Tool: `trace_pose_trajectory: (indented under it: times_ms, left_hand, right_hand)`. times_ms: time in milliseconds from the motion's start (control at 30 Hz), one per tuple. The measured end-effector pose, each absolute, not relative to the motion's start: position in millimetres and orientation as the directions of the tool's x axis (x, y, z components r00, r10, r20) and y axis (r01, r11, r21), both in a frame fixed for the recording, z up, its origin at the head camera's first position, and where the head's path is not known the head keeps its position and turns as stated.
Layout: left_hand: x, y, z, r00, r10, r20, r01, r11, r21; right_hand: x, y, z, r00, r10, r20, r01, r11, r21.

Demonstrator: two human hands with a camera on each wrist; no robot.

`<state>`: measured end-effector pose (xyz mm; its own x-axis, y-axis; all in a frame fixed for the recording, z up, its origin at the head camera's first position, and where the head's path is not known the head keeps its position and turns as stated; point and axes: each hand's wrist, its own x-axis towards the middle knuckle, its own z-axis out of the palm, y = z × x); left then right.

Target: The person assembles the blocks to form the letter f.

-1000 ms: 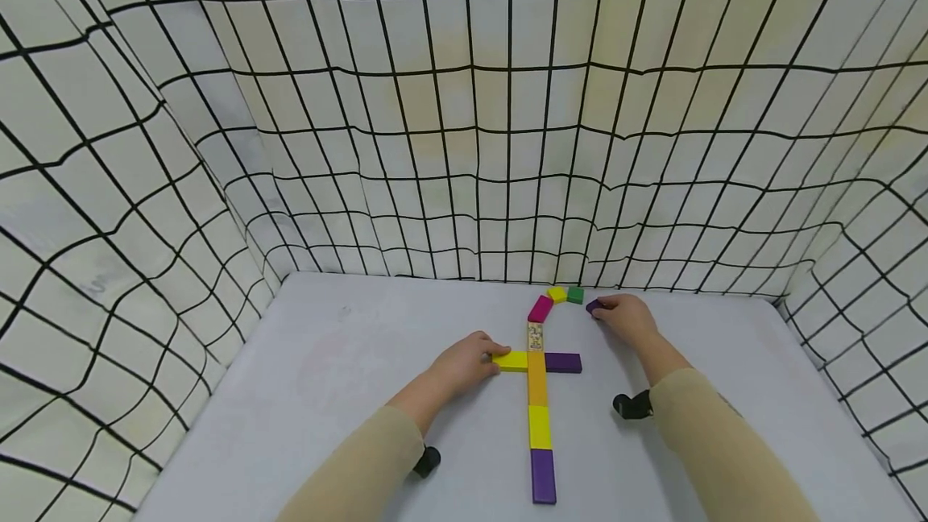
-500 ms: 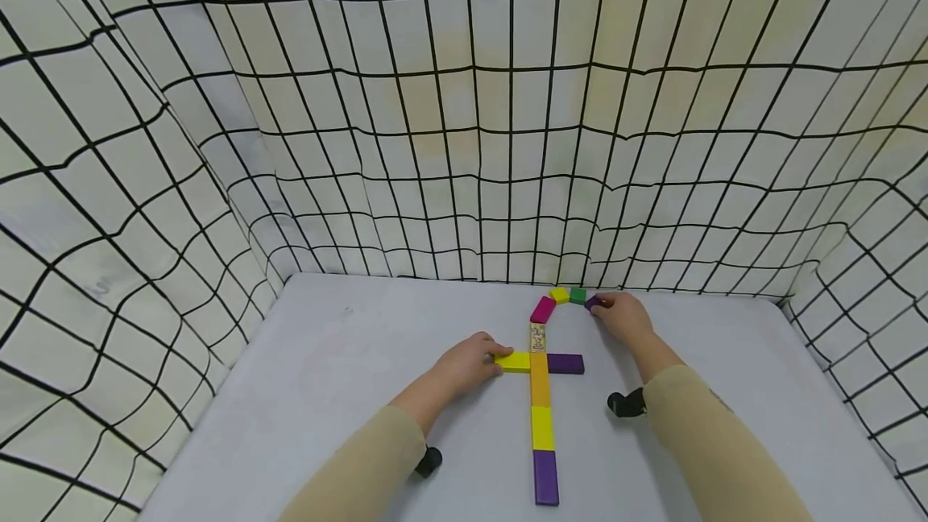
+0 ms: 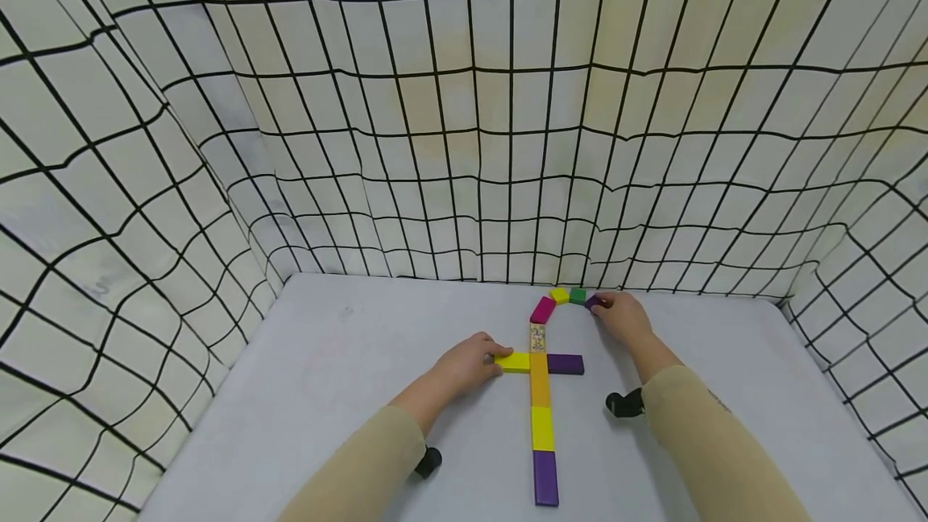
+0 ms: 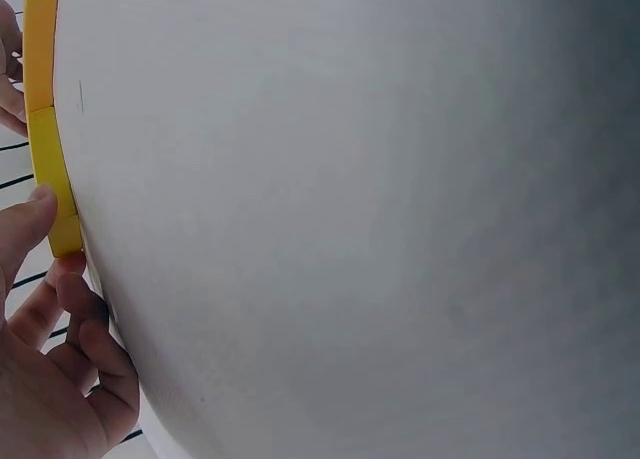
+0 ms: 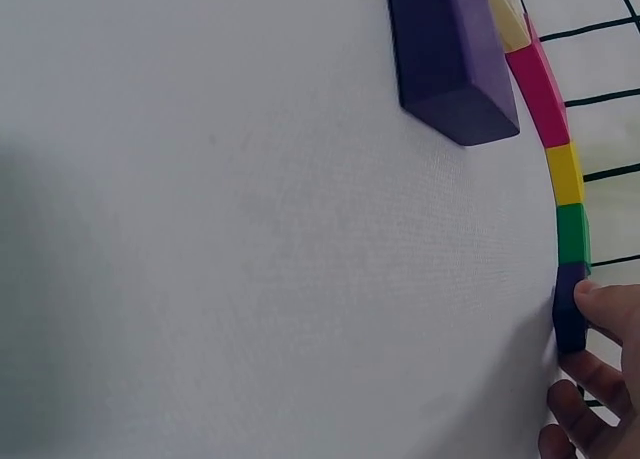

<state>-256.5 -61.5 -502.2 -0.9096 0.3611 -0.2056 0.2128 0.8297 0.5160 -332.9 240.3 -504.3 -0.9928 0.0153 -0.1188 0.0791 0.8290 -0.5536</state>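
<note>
My right hand [image 3: 625,318] pinches a small purple block [image 5: 569,314] at the end of a curve of blocks. That block touches a green block [image 5: 572,235]; a yellow block [image 3: 559,296] and a pink block [image 3: 542,310] continue the curve down to a patterned block [image 3: 537,337]. My left hand [image 3: 464,367] holds the outer end of a long yellow block [image 3: 515,362] between thumb and finger. This block meets an orange block [image 3: 540,381] on its left side, opposite a purple block [image 3: 565,364]. Below the orange lie another yellow block [image 3: 542,428] and a purple block [image 3: 546,478].
The blocks lie on a white table [image 3: 304,393]. Behind and at both sides rise white walls with black netting [image 3: 474,131]; the curve lies close to the table's back edge. Small black devices [image 3: 625,404] sit under both wrists.
My right hand has moved slightly left with the small purple block, closing its gap to the green block. The left hand stays at the long yellow block.
</note>
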Motion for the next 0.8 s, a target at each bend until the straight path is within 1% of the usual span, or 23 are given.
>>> trace_pose_trajectory:
  times_ms: [600, 800]
  left_hand:
    - [-257.2, -59.5, -504.5, -0.91, 0.364, -0.196, 0.223, 0.832, 0.507]
    - [-257.3, -61.5, -505.0, -0.905, 0.375, -0.201, 0.239, 0.838, 0.49]
  right_hand:
    - [-334.2, 243.8, -508.5, -0.995, 0.024, -0.099, 0.075, 0.828, -0.555]
    - [-335.1, 243.9, -508.8, -0.995, 0.03, -0.097, 0.081, 0.808, -0.583]
